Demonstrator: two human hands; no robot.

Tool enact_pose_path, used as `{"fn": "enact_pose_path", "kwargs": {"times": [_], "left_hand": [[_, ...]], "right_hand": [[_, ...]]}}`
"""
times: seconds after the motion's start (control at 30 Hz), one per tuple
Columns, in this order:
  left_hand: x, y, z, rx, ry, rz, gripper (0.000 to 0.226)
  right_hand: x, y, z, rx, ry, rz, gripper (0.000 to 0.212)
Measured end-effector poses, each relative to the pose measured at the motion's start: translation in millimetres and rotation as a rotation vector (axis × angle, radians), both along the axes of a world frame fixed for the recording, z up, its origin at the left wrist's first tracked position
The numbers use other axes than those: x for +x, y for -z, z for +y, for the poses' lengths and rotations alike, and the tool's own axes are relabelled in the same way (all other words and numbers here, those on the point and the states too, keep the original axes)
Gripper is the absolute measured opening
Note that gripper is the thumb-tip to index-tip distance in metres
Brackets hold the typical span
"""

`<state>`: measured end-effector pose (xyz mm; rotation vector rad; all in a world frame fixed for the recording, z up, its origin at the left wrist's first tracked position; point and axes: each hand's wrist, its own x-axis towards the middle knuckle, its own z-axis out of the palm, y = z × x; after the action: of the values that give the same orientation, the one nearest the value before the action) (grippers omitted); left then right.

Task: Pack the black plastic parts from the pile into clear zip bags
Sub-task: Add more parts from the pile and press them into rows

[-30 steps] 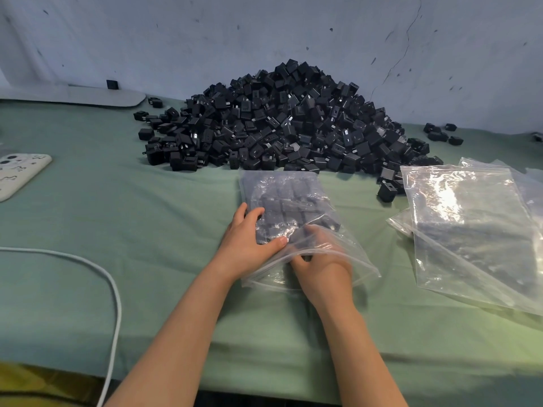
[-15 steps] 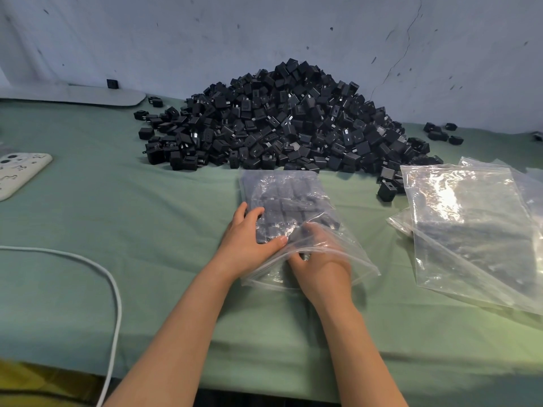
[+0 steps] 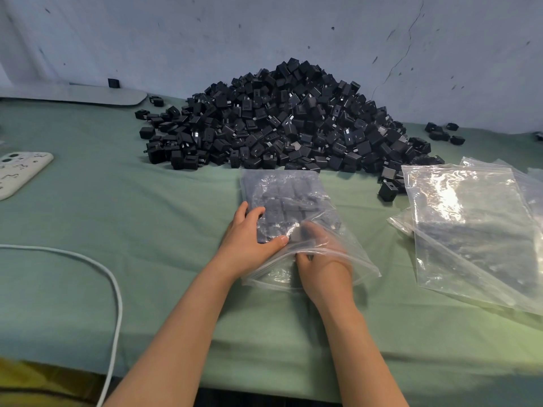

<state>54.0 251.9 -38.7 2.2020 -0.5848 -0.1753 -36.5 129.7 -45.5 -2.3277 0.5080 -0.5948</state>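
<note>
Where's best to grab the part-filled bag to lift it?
Probably the bag by its open near edge, coming from the near side: the parts lie toward its far end, so lifting the mouth first should keep them inside.

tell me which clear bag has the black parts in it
The bag in front of the pile, left hand on it, right hand inside; the stacked bags at right look empty.
</note>
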Motion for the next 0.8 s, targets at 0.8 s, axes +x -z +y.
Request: {"fn": "enact_pose_path", "kwargs": {"times": [0.8], "left_hand": [[-2.1,-5.2,2.6,-0.012,0.035,0.033,0.075]], "right_hand": [[1.8,-0.4,-0.8,0.01,-0.004,0.051,0.044]]}}
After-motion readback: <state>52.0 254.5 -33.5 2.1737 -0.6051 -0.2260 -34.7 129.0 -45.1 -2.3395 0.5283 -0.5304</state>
